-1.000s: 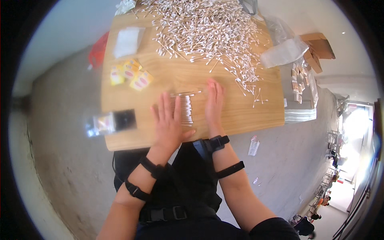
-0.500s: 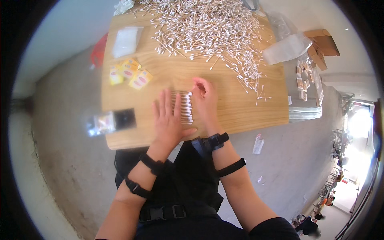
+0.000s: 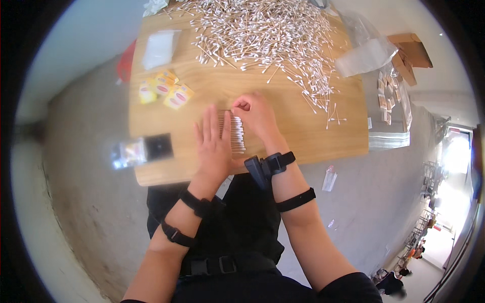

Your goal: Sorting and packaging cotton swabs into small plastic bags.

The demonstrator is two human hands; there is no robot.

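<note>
A neat row of cotton swabs (image 3: 238,135) lies side by side near the front of the wooden table (image 3: 303,134), white tips toward the right. My left hand (image 3: 213,146) rests flat with fingers spread, partly covering the row's left side. At the far end of the row, my right hand (image 3: 256,115) is closed in a pinch on the tip of a cotton swab, whose stick runs left toward my left fingers. Beyond both hands spreads a large loose pile of cotton swabs (image 3: 268,38).
Several yellow packets (image 3: 164,90) and a clear plastic bag (image 3: 159,49) lie on the left. A dark phone-like object (image 3: 146,150) sits at the front left. Off the right edge are plastic sheeting (image 3: 366,58), an open cardboard box (image 3: 411,55) and striped material (image 3: 389,141).
My right hand has moved left and slightly away from me, bringing its pinched fingers to the far end of the row. My left hand stays over the swabs.
</note>
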